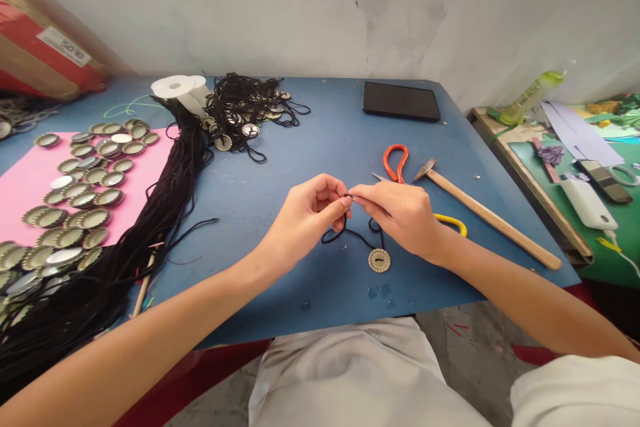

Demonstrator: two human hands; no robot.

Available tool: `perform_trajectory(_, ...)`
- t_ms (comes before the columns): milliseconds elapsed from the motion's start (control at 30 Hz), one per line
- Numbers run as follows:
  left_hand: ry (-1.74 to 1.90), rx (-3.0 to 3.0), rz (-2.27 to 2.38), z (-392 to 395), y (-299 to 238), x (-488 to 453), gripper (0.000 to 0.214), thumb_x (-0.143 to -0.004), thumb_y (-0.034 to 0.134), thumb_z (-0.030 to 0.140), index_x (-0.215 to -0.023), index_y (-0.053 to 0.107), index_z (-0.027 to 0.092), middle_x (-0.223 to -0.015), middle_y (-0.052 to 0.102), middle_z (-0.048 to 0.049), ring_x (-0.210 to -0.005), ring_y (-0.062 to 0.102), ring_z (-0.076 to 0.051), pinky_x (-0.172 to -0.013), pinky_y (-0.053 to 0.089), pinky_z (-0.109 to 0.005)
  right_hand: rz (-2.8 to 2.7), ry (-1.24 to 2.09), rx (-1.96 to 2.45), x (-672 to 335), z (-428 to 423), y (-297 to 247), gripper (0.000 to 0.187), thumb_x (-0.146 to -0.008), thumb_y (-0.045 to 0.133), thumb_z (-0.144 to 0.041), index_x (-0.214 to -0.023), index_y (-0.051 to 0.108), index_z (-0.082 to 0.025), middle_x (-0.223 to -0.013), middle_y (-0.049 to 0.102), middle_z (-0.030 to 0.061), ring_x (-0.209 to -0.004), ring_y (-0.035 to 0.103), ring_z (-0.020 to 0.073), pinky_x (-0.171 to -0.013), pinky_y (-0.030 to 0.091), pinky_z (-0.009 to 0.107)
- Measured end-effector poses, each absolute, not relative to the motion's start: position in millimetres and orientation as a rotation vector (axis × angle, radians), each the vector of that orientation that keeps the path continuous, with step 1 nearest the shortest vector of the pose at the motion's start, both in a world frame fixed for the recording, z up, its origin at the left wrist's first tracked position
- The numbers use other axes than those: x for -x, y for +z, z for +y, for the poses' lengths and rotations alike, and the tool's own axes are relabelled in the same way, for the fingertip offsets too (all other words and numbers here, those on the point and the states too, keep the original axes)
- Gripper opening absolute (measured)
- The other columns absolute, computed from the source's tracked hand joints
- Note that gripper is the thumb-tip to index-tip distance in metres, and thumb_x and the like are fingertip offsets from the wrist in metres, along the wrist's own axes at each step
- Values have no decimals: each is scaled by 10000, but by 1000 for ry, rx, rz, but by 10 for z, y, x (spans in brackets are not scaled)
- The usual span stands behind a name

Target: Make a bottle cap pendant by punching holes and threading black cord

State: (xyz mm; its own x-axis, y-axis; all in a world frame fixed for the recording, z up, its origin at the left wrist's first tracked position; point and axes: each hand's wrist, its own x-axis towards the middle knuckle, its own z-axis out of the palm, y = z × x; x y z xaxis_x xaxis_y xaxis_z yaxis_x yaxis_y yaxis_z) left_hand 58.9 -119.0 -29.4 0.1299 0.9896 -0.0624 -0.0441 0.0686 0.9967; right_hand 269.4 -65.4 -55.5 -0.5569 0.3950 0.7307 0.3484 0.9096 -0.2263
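My left hand (323, 207) and my right hand (400, 210) meet fingertip to fingertip above the blue table (295, 167). Both pinch a black cord (359, 235), whose loops hang below the fingers. The cord runs down to a bottle cap (379, 260) lying on the table, threaded through a slot in its middle. Under and behind my right hand lie scissors (396, 163) with one orange and one yellow handle, partly hidden. A hammer (487, 217) with a wooden handle rests to the right of that hand.
Many bottle caps (95, 219) cover a pink sheet (145, 177) at left, beside a long bundle of black cords (170, 193). Behind are a white roll (183, 90), tangled corded caps (245, 103) and a dark tablet (401, 101). A second, cluttered table (543, 190) stands at right.
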Motion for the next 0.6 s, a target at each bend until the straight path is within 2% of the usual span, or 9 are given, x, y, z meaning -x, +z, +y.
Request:
perform_trajectory(400, 1082, -1219, 1129, -1170, -329, -588, 132, -964, 751, 270, -932, 670, 169, -745, 701, 9, -631, 628, -102, -620, 499, -245, -2326, 49, 582, -2701, -666, -537, 229, -1132, 593, -169, -1037, 802, -170, -940, 864, 66, -788, 788, 199, -741, 563, 303)
perform_trajectory(600, 1062, -1383, 1184, -1185, -346, -574, 102, -976, 704, 278, -960, 656, 189, -751, 696, 11, -636, 643, -115, -623, 521, -251, -2314, 199, 689, -2670, -696, -496, 249, -1106, 587, -155, -994, 807, -188, -899, 853, 50, -766, 766, 187, -720, 521, 288)
